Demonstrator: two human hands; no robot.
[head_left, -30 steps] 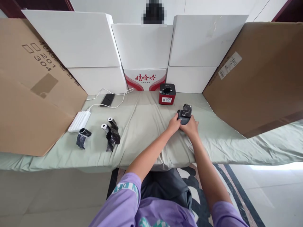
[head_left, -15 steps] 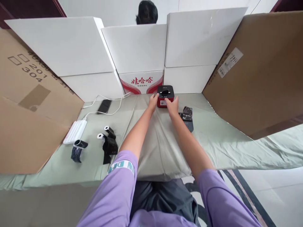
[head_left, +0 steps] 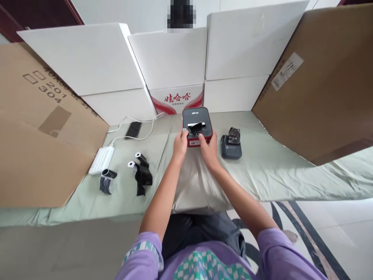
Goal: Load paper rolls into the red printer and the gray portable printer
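The left hand (head_left: 180, 146) and right hand (head_left: 210, 151) clasp a red-and-black box (head_left: 196, 116) between them, thumbs on top, having drawn it closer; the dark-grey device (head_left: 232, 152), released, sits apart.

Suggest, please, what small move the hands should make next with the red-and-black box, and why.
I would probably steady the red-and-black box with the left hand and take hold of the black strip with the right hand. Both hands grip the box's sides, the strip sticks up from its top, and the right thumb rests close by.
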